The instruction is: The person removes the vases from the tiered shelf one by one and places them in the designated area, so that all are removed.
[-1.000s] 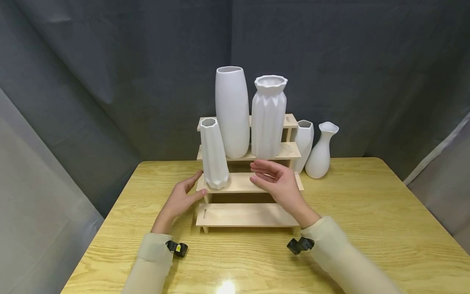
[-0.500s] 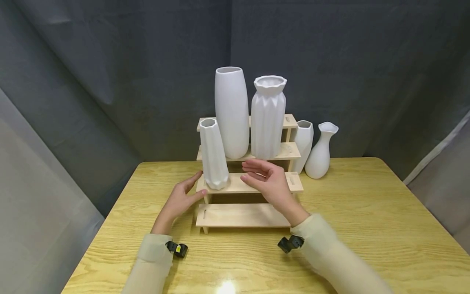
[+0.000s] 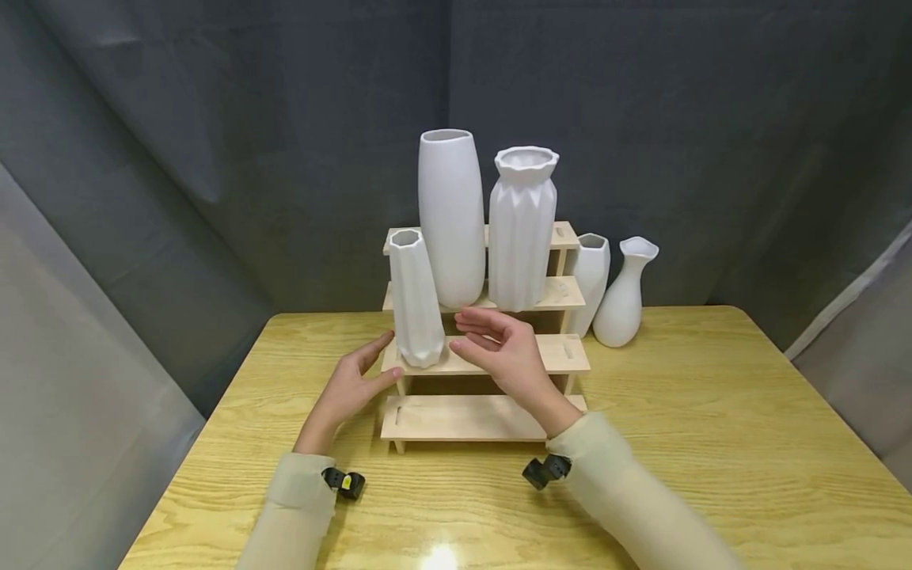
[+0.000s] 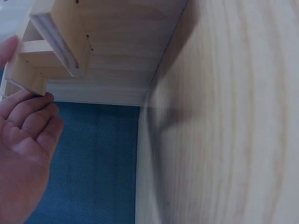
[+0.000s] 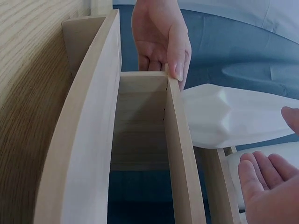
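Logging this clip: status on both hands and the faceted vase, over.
Left hand open, touching stepped shelf end. Right hand open beside small faceted vase, not gripping. Vase upright on second step. Nothing between.

Head view: from above and behind the hands, facing forward and down over the table toward the stepped rack and backdrop, at middle distance. Left wrist view: very close beside the rack's end, along the tabletop. Right wrist view: close, along the rack's shelves; all three share the rack.
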A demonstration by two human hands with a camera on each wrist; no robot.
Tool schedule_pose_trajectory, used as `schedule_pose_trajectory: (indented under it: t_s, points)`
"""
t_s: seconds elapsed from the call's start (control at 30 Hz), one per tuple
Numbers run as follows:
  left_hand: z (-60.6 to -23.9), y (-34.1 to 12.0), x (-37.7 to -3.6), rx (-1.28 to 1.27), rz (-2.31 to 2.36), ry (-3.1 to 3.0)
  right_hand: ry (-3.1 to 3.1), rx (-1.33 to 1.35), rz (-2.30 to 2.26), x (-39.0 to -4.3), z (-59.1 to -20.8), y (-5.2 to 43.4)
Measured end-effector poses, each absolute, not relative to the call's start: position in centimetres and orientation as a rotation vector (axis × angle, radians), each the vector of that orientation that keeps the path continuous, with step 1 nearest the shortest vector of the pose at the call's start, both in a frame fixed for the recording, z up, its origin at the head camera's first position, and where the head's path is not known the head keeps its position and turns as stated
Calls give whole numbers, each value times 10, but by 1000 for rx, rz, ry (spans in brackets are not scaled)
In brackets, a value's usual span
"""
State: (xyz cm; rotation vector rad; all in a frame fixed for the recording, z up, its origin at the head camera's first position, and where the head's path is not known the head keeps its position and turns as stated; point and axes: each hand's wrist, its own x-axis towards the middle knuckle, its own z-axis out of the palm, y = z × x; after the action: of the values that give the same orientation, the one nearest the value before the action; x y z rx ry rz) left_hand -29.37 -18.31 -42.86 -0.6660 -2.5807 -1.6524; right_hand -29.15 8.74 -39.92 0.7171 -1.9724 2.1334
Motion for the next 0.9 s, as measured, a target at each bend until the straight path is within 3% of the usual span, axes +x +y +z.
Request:
schedule_pose_trajectory:
  t_s: [0.57,0.9]
  points:
    - [-429,-183,-293,-622,-1716,-2580,-2024,687,2141,-278,-379,69]
    - [-428,-183,-292,-626,-1702,-2581,-2067,628,2075,-300,-403,62]
